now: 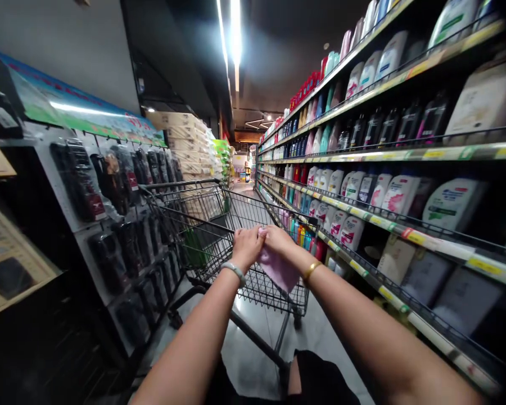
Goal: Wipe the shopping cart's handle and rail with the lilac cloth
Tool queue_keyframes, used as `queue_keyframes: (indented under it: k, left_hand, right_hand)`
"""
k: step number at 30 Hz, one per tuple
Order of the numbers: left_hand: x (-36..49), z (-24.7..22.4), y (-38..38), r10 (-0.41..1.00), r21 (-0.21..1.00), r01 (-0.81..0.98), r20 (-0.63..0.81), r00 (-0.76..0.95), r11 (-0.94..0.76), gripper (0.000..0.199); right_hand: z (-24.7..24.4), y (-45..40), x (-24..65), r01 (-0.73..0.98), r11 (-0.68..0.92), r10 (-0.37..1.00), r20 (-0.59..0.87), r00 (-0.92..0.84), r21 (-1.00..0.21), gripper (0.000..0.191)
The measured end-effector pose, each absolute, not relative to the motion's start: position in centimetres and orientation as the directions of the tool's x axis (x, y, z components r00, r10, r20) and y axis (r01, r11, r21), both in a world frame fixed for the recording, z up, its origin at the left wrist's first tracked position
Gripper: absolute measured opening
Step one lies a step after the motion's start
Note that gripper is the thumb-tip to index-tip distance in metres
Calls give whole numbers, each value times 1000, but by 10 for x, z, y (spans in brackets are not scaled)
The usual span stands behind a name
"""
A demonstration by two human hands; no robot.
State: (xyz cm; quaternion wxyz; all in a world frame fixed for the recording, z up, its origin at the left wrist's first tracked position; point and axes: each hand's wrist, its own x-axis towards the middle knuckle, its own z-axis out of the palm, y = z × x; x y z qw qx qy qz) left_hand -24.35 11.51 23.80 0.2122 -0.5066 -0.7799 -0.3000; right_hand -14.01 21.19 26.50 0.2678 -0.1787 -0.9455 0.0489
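In front of me, over a black wire shopping cart [211, 264], my two hands meet at a pale pink cloth [280, 271]. The fingers of my right hand [278, 241] are closed on its upper end, and the rest hangs down below. My left hand [248, 247] is closed against the same bunched end, its fingertips touching the cloth and my right hand. A pale bangle [235, 272] circles my left wrist and a gold bangle [310, 271] my right. Behind the hands and cloth, part of the cart's basket is hidden.
Shelves of shampoo bottles [400, 194] run along the right side. On the left stands a rack of packaged dark items [124, 169], with stacked cartons [188, 138] beyond. A grey tiled floor [247, 360] shows under the cart, and the aisle [242, 188] continues ahead.
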Motion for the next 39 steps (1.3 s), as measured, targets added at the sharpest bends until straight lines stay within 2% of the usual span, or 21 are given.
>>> queue_keyframes:
  k: [2,6,13,15,17,19,21,22,24,26,28,30,31,33,35,37,39]
  left_hand:
    - [-244,237,114,704,212,926,603,-375,312,49]
    - [-241,234,112,759,155,938,555,-342,309,50]
    - [-240,239,111,775,142,936,528,-347,322,55]
    - [-245,241,107,793,138,944,514,-328,301,63]
    - [-249,241,103,805,123,951,508,-307,285,70]
    - [-250,240,100,803,110,952,515,-300,284,73]
    - [-250,240,98,803,121,953,515,-301,279,72]
    - [-251,242,97,810,139,954,505,-300,266,72]
    - [-255,246,95,828,204,953,475,-296,224,72]
    - [-259,252,93,842,286,940,446,-302,186,74]
    - [-263,257,92,849,332,925,420,-322,186,79]
    - [-263,259,94,853,320,921,393,-343,223,83]
    - [-262,259,95,853,301,921,385,-353,246,84]
    - [-259,258,97,849,267,922,380,-367,279,85]
    - [-256,256,98,854,259,927,379,-357,273,81]
    - [-256,255,98,861,266,933,384,-333,242,76]
    - [-257,254,98,862,270,937,394,-319,223,74]
  right_hand:
    - [264,215,-130,287,931,362,452,-815,-226,30]
    - [261,226,-117,315,901,413,365,-835,-299,35]
    - [261,219,-137,378,867,473,299,-829,-324,33]
    - [257,218,-122,337,905,411,329,-850,-258,34]
    - [253,220,-99,261,955,294,351,-889,-139,40]
    - [249,224,-77,167,985,171,343,-924,-44,66]
    - [249,229,-64,89,995,95,331,-939,-34,82]
    - [250,231,-62,60,997,76,328,-942,-56,78]
    - [255,239,-66,38,986,87,309,-947,-161,53]
    - [263,247,-76,79,945,192,343,-919,-318,32]
    - [271,253,-86,179,901,368,476,-799,-395,28]
    - [276,253,-92,330,888,460,634,-621,-321,31]
    - [277,250,-93,404,884,446,682,-580,-234,31]
    - [274,236,-91,458,888,354,682,-640,-31,30]
    - [266,217,-84,395,914,257,617,-744,95,30]
    - [257,200,-74,326,939,202,585,-785,113,35]
    - [251,191,-62,284,956,188,589,-786,73,43]
